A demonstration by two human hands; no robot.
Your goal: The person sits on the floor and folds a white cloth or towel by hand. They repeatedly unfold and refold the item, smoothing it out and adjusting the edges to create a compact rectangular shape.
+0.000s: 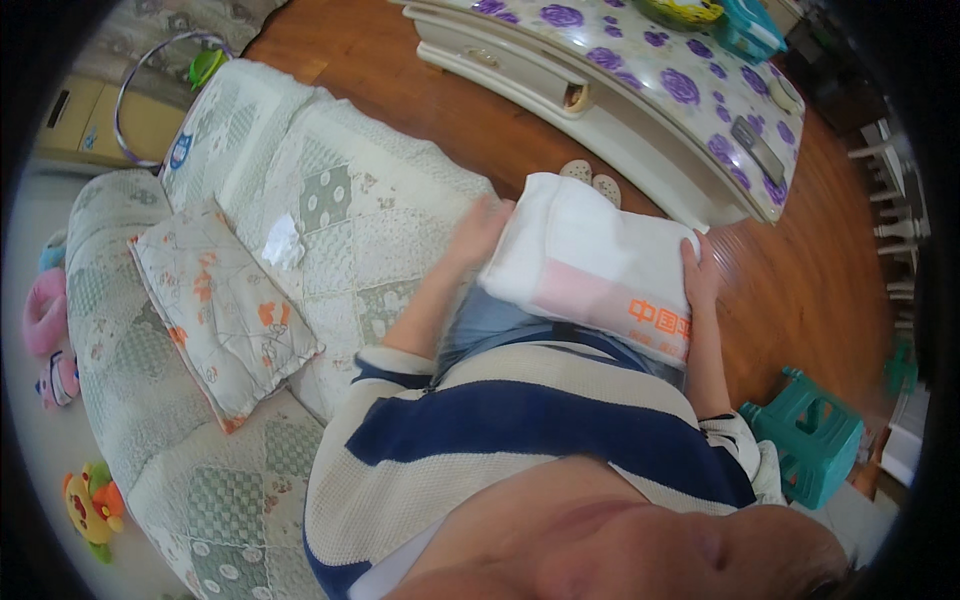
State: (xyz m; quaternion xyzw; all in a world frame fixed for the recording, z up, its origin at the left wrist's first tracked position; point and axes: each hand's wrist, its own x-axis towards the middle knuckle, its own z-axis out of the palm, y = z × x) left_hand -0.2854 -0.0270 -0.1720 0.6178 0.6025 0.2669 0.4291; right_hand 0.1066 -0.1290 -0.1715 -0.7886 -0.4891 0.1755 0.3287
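Bare hands bracket a folded white bundle (615, 240) at its two ends. Blur at the left hand (488, 222) and the hidden undersides make it impossible to tell whether either is truly clenched.

Furthest left, a pink cushion-like toy (45, 312) and a yellow-and-orange plush (92, 508) lie beyond the sofa (115, 285), whose quilted cover is pieced in white and grey-green. On it rest a pillow (205, 300) with orange prints and, just beside that, a crumpled white scrap (284, 242).

Next comes the left hand, at the bundle's left edge. The bundle itself sits over the person's lap, its nearer face showing a pink band and orange lettering. Past its far edge stand pale clogs (604, 188) and a low cabinet (640, 150) topped with purple flowers.

On the bundle's right edge lies the right hand (702, 268), its fingers along the corner. Further right stands a green stool (815, 437).

The step in hand looks like holding or squaring the bundle; any next move calls for matched support at both ends, so the folds stay together.
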